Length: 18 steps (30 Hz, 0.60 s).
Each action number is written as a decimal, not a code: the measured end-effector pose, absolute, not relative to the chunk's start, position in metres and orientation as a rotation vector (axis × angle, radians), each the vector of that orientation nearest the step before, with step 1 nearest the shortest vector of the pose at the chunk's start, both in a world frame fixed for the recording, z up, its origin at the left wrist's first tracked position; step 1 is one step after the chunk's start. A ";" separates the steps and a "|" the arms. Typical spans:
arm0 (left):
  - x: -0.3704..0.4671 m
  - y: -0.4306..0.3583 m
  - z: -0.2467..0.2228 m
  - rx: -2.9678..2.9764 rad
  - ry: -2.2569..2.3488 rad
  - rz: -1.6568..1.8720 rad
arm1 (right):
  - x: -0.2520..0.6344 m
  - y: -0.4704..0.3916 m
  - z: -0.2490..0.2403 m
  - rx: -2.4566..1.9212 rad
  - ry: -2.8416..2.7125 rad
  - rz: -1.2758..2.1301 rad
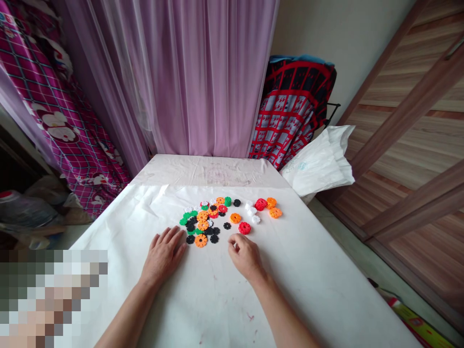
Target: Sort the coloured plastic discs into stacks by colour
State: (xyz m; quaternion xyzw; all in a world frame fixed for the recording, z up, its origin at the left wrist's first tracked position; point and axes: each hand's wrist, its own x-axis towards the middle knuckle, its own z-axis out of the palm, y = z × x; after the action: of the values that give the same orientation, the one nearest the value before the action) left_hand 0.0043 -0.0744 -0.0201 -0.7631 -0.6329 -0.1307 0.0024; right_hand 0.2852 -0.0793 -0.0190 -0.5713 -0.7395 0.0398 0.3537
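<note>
My left hand point(165, 253) lies palm down on the white-covered table point(203, 299), fingers stretched, left of a loose pile of snowflake-shaped building discs. An orange disc point(200, 240) and a black disc point(190, 239) are close to its fingertips. My right hand point(245, 255) rests on the cloth with fingers curled in; whatever they hold, if anything, is hidden. Just beyond it sit a red disc stack point(244, 227), an orange disc stack point(235, 218) and a small black disc point(227, 225). Green discs point(184, 221) show at the pile's left edge.
Farther right on the table are white discs point(250, 208), a red cluster point(261, 204) and orange discs point(275, 212). A white bag point(319, 162) stands by the table's right edge. Purple curtains point(203, 82) hang behind; a wooden wardrobe point(409, 125) is at right.
</note>
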 end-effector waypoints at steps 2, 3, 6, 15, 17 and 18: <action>0.007 -0.075 -0.021 -2.392 -1.982 -0.405 | 0.272 -0.086 -0.025 -1.439 -1.996 0.123; 0.010 -0.074 -0.022 -2.385 -1.978 -0.402 | 0.267 -0.088 -0.026 -1.419 -2.045 0.128; 0.025 -0.072 -0.024 -2.385 -1.971 -0.352 | 0.257 -0.091 -0.022 -1.385 -2.166 0.141; 0.073 -0.056 -0.011 -2.262 -2.187 -0.277 | 0.249 -0.088 -0.015 -1.555 -2.144 0.216; 0.075 -0.053 -0.009 -2.202 -2.244 -0.295 | 0.250 -0.089 -0.013 -1.570 -2.140 0.234; 0.075 -0.051 -0.009 -2.194 -2.256 -0.292 | 0.250 -0.089 -0.012 -1.573 -2.148 0.236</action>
State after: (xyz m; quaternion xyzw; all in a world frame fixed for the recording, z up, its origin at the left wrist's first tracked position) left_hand 0.0752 -0.0513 -0.0089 -0.6941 -0.7139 -0.0923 -0.0096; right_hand 0.2497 -0.0887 -0.0123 -0.5724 -0.7816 0.0859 0.2324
